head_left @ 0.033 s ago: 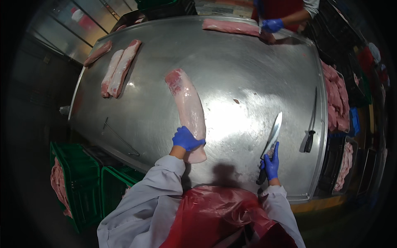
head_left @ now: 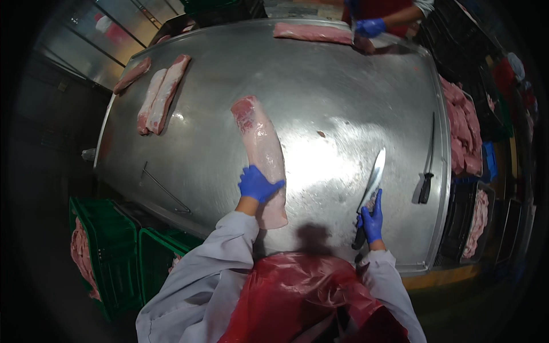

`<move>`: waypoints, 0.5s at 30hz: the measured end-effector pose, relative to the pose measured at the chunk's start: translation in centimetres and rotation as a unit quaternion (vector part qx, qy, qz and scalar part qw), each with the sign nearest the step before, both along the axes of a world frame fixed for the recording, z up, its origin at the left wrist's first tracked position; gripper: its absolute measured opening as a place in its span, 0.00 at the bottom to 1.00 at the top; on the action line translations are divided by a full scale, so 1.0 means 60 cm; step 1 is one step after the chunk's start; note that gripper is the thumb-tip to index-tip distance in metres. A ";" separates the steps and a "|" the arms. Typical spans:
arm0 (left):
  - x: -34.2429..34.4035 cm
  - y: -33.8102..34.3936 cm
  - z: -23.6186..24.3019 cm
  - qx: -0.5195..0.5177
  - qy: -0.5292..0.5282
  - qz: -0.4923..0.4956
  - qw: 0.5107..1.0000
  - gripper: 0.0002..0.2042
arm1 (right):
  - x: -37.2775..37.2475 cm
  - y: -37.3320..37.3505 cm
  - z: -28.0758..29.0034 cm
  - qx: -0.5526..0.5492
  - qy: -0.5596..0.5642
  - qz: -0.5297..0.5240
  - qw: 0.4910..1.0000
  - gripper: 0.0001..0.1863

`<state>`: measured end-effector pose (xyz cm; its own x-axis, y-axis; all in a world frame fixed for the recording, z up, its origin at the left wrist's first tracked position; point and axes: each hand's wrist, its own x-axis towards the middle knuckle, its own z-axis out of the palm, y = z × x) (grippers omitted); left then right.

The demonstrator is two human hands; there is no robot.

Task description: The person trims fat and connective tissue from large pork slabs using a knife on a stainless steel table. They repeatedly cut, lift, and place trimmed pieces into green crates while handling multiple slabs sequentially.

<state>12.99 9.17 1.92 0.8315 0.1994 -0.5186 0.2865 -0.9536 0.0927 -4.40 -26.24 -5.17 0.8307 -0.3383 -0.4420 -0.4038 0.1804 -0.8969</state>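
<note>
A long pale pork loin (head_left: 266, 146) lies lengthwise before me, its far end showing red meat. Across its near half is my blue-gloved left hand (head_left: 258, 184), thumb toward the right edge and fingers at the left edge, gripping it. To the right, my gloved right hand (head_left: 371, 220) is closed on a knife (head_left: 374, 176). The blade points away from me, and part of the black handle shows below the fingers. Knife and loin are well apart.
The steel table (head_left: 223, 74) carries two side-by-side loins (head_left: 163, 97), a smaller piece (head_left: 132, 75), a metal rod (head_left: 166, 187) and a sharpening steel (head_left: 426, 183). A co-worker's gloved hand (head_left: 370, 27) touches another loin (head_left: 311, 32). Green crates (head_left: 117, 251) and meat-filled trays (head_left: 460, 126) flank the table.
My left hand has slid a little farther up the loin, away from its near end. The knife stays in my right hand. The view has shifted slightly.
</note>
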 end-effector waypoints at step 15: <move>0.266 -0.234 -0.069 -0.038 -0.135 -0.221 0.965 0.44 | -0.128 -0.121 0.007 0.069 -0.152 -0.040 0.985 0.45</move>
<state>28.98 -4.90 -2.21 0.9335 -0.2358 -0.2702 -0.1913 -0.9647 0.1809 -12.11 -33.52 -4.73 0.9048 -0.3627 -0.2231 -0.0998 0.3288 -0.9391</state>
